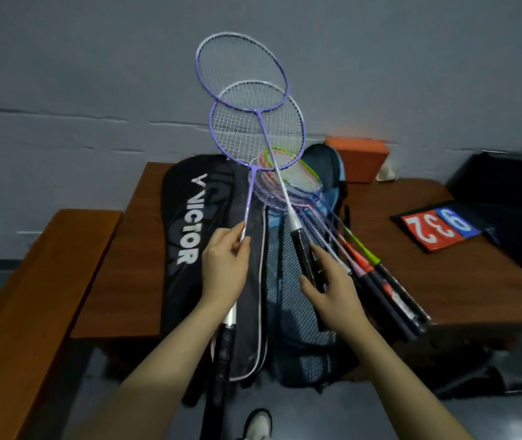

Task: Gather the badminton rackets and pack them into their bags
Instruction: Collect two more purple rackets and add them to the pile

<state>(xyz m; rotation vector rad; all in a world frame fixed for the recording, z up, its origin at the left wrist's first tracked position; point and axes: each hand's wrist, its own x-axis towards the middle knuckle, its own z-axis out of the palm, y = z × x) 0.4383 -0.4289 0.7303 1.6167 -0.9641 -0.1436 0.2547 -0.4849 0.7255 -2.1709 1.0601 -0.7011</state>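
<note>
Two purple badminton rackets are raised at the centre of the frame, their heads overlapping against the grey wall. The left hand [225, 268] pinches the shaft of the lower racket [254, 127]; the right hand [332, 282] grips the black handle of the upper racket [241, 68]. More rackets [361, 262] lie fanned at centre right, heads on a blue racket bag [301, 325], handles toward the lower right. A black VICTOR racket bag [189, 223] lies just left of the blue one. Both bags rest on a brown wooden table [437, 281]. A red and blue scoreboard [437, 230] sits at right, an orange block [358, 157] behind, a wooden bench [40, 296] at left.
</note>
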